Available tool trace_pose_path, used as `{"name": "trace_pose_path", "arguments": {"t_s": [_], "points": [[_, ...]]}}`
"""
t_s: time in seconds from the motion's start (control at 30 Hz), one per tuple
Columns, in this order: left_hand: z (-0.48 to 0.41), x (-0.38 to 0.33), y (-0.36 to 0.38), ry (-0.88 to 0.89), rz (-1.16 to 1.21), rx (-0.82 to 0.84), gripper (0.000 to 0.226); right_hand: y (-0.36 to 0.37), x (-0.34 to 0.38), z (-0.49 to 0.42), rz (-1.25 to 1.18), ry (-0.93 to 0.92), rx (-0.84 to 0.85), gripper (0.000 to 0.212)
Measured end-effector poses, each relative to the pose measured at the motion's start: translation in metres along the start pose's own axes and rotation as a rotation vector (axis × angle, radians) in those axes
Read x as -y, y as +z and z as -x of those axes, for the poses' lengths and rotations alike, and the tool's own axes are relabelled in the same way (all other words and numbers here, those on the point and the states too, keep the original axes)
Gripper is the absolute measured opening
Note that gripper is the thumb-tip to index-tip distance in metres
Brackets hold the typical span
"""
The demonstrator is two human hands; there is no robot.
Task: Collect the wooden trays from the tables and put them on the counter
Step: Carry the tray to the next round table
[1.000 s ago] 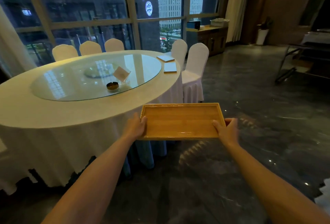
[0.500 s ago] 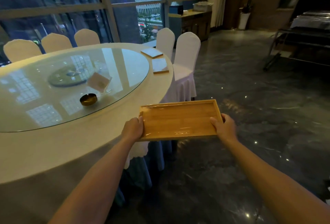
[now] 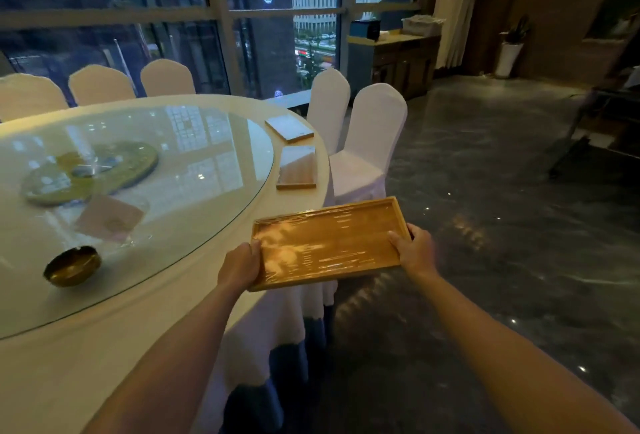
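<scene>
wooden tray (image 3: 329,243) ends hidden under left hand (image 3: 240,265), right hand (image 3: 415,250).

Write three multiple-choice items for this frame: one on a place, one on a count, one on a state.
1. Where is the brass bowl?
A. On the glass turntable
B. On the floor
C. In the held tray

2. How many trays still lie on the table?
A. None
B. Two
C. Five

3. How is the held tray gripped?
A. By one hand
B. By both hands, one at each short end
C. It rests on a chair

Answers:
1 A: the bowl sits on the glass near its front edge.
2 B: the near tray and the far tray lie at the table's right rim.
3 B: the left hand and the right hand clasp opposite ends.
</scene>
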State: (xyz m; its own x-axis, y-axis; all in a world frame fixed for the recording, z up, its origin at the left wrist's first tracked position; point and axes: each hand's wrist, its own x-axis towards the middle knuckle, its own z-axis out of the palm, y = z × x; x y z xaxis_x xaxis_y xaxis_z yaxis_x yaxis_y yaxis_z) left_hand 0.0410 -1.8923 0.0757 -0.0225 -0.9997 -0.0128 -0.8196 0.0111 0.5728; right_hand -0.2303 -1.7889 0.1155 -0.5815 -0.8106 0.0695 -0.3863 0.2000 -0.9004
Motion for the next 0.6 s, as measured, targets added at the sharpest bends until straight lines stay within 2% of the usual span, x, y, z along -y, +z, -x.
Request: {"name": "trace_pose_path", "arguments": {"t_s": [0.23, 0.6], "points": [[-0.101, -0.018, 0.04, -0.098, -0.004, -0.009, 0.049, 0.037, -0.005, -0.141, -0.003, -0.035, 0.173, 0.027], [-0.313, -0.048, 0.103, -0.258, 0.095, -0.074, 0.055, 0.148, -0.006, -0.396, 0.064, -0.078, 0.349, 0.028]]}}
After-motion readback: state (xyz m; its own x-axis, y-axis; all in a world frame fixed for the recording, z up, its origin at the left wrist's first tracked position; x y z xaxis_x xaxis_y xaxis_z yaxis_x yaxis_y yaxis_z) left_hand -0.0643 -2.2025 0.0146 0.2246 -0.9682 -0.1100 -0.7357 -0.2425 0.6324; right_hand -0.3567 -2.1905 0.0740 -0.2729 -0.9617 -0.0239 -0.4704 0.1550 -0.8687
